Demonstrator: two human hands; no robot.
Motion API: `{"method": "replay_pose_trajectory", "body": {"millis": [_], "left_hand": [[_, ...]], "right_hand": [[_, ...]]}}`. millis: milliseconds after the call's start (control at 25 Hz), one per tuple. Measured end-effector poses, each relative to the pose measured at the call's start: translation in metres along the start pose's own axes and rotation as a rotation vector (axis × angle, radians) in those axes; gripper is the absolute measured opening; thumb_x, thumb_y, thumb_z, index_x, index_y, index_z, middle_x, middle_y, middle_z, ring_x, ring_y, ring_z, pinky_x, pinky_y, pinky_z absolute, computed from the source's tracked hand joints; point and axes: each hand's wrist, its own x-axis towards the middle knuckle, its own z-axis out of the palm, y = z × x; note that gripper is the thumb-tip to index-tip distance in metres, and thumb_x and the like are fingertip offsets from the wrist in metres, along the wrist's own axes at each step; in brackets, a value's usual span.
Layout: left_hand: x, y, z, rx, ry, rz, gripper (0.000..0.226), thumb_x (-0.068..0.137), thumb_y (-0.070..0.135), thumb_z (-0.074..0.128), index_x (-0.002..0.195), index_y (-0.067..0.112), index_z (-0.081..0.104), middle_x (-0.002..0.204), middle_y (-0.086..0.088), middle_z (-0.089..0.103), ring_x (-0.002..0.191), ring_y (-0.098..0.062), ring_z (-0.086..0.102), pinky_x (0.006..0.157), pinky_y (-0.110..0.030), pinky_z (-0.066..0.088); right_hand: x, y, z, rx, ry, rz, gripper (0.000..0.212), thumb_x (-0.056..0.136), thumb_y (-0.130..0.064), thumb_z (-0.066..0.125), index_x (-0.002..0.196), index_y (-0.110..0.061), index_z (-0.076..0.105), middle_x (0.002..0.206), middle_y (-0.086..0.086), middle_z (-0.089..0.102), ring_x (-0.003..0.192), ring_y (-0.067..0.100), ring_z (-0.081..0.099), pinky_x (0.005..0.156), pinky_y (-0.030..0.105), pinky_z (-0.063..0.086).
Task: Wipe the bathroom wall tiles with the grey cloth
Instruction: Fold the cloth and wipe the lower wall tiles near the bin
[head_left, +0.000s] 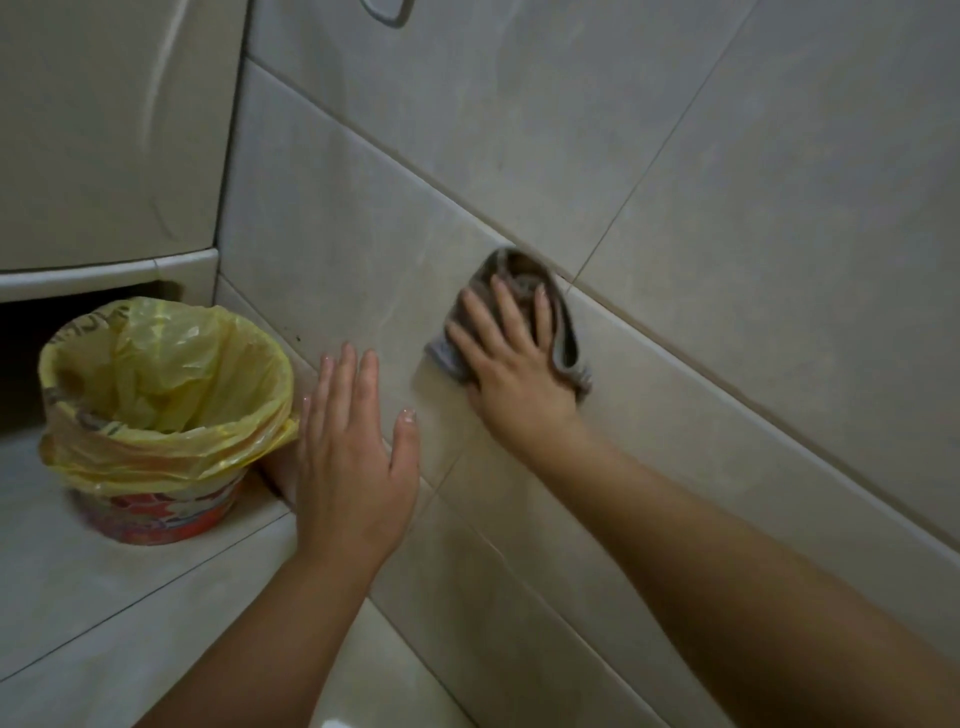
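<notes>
The grey cloth is bunched flat against the beige wall tiles, low on the wall beside a grout line. My right hand presses on the cloth with straight, spread fingers and covers most of it. To its left, my left hand lies flat with straight fingers against a lower tile, near the corner where the wall meets the floor. It holds nothing.
A small red bin lined with a yellow plastic bag stands on the floor tiles at the left, close to my left hand. A pale cabinet or fixture fills the upper left, with a dark gap beneath it.
</notes>
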Motion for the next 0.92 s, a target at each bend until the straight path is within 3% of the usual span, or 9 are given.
{"method": "replay_pose_trajectory", "body": {"millis": [240, 400, 480, 600, 680, 760, 920], "left_hand": [[0.002, -0.005, -0.002, 0.033, -0.016, -0.01, 0.064, 0.095, 0.04, 0.03, 0.154, 0.014, 0.025, 0.163, -0.005, 0.02, 0.151, -0.018, 0.009, 0.122, -0.046, 0.015], [0.0, -0.023, -0.008, 0.085, -0.011, -0.014, 0.064, 0.095, 0.038, 0.033, 0.154, 0.014, 0.027, 0.163, -0.005, 0.021, 0.151, -0.019, 0.01, 0.122, -0.046, 0.017], [-0.001, -0.027, -0.012, 0.096, -0.01, -0.015, 0.066, 0.094, 0.042, 0.029, 0.154, 0.014, 0.026, 0.163, -0.004, 0.02, 0.152, -0.018, 0.01, 0.122, -0.045, 0.016], [-0.002, -0.031, -0.016, 0.105, -0.034, 0.013, 0.07, 0.091, 0.045, 0.023, 0.154, 0.014, 0.025, 0.163, -0.004, 0.019, 0.152, -0.017, 0.008, 0.123, -0.043, 0.012], [-0.002, -0.035, -0.019, 0.106, -0.063, 0.041, 0.07, 0.091, 0.044, 0.024, 0.154, 0.015, 0.025, 0.163, -0.004, 0.019, 0.152, -0.017, 0.007, 0.123, -0.04, 0.008], [-0.004, -0.038, -0.021, 0.112, -0.084, 0.031, 0.07, 0.092, 0.044, 0.024, 0.154, 0.014, 0.025, 0.164, -0.004, 0.018, 0.152, -0.016, 0.006, 0.123, -0.039, 0.006], [-0.008, -0.024, -0.013, 0.107, -0.094, 0.037, 0.066, 0.094, 0.041, 0.027, 0.155, 0.015, 0.023, 0.164, -0.004, 0.018, 0.152, -0.016, 0.006, 0.123, -0.043, 0.01]], "right_hand": [[0.062, -0.014, 0.006, -0.075, 0.049, 0.049, 0.053, 0.087, -0.027, 0.057, 0.138, -0.016, 0.053, 0.154, 0.014, 0.035, 0.143, 0.042, 0.026, 0.112, 0.058, -0.018], [0.024, -0.076, 0.042, -0.08, -0.214, -0.181, 0.059, 0.096, -0.027, 0.037, 0.153, -0.018, 0.024, 0.162, 0.012, 0.009, 0.148, 0.039, -0.001, 0.096, 0.061, -0.036], [-0.02, -0.102, 0.067, -0.036, -0.316, -0.25, 0.06, 0.094, -0.023, 0.025, 0.153, -0.019, 0.023, 0.162, 0.01, 0.008, 0.148, 0.036, -0.006, 0.105, 0.062, -0.022], [-0.098, -0.115, 0.086, 0.071, -0.417, -0.232, 0.069, 0.081, -0.017, 0.02, 0.146, -0.018, 0.042, 0.158, 0.005, 0.027, 0.15, 0.029, 0.002, 0.112, 0.055, 0.012], [-0.138, -0.099, 0.073, 0.096, -0.37, -0.212, 0.065, 0.081, -0.014, 0.028, 0.142, -0.016, 0.048, 0.155, 0.005, 0.035, 0.148, 0.029, 0.009, 0.115, 0.053, 0.011], [-0.148, -0.071, 0.051, 0.16, -0.202, -0.154, 0.061, 0.083, -0.012, 0.033, 0.141, -0.015, 0.05, 0.154, 0.007, 0.037, 0.147, 0.03, 0.014, 0.119, 0.052, 0.002], [-0.087, -0.039, 0.028, 0.197, -0.062, 0.047, 0.057, 0.087, -0.013, 0.042, 0.144, -0.014, 0.045, 0.156, 0.01, 0.031, 0.148, 0.031, 0.007, 0.118, 0.054, -0.008]]}}
